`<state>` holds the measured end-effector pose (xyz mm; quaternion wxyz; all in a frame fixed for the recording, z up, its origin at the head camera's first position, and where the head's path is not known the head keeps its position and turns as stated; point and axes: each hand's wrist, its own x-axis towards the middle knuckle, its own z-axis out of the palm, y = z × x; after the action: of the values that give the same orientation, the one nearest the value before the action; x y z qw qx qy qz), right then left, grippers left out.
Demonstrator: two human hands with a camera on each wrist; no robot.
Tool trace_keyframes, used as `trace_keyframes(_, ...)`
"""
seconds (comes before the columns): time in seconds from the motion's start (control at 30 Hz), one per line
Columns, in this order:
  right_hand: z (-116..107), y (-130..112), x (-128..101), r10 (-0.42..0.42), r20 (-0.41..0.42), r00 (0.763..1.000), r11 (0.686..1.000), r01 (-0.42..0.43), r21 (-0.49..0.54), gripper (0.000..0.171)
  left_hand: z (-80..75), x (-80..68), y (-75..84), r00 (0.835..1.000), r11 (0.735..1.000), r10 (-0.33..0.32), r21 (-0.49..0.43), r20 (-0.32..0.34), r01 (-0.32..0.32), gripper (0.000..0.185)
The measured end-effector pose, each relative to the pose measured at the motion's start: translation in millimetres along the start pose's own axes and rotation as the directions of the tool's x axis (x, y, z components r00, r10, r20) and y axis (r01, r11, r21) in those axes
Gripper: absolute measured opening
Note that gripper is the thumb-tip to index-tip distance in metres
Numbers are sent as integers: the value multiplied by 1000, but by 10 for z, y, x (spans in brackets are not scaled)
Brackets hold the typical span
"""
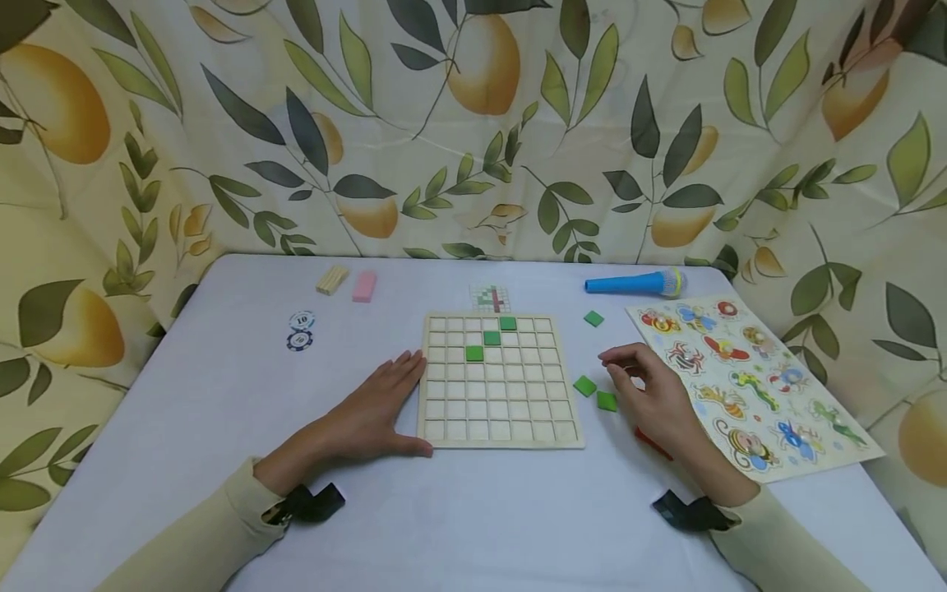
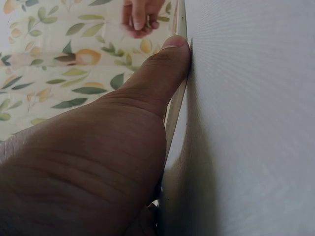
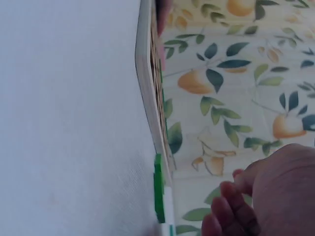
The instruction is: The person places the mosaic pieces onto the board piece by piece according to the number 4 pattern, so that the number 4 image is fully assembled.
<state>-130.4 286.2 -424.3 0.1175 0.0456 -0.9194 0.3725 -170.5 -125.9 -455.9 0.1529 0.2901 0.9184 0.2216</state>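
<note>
A wooden grid board lies on the table, with green square tiles in three cells along a diagonal. My left hand rests against the board's left side, fingers extended, its thumb at the lower left corner. In the left wrist view that thumb touches the board's edge. My right hand hovers right of the board, fingers loosely bent, thumb near the fingertips, nothing visible between them. Two loose green tiles lie beside its fingers; another green tile lies farther back. Something red is partly hidden below this hand.
A small printed grid card lies behind the board. To the right are a blue toy microphone and an insect picture sheet. Back left hold two round chips, a pink block and a pale wooden bundle.
</note>
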Motion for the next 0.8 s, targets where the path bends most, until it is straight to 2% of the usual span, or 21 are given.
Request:
trace_keyframes(0.13, 63, 80, 10, 30, -1, 1000, 998, -30, -50, 19, 1, 5, -2, 1000, 1000, -6, 3, -6, 6, 133)
trace_keyframes(0.37, 103, 137, 21, 118, 65, 991, 973, -103, -206, 20, 17, 5, -1, 1000, 1000, -6, 2, -5, 6, 133)
trace_keyframes(0.57, 116, 139, 25, 132, 97, 987, 970, -108, -218, 22, 12, -1, 2, 1000, 1000, -15, -5, -2, 15, 134)
trace_keyframes(0.8, 117, 98, 14, 167, 180, 969, 968, -126, -219, 37, 11, 5, 2, 1000, 1000, -13, 7, 0, 13, 134)
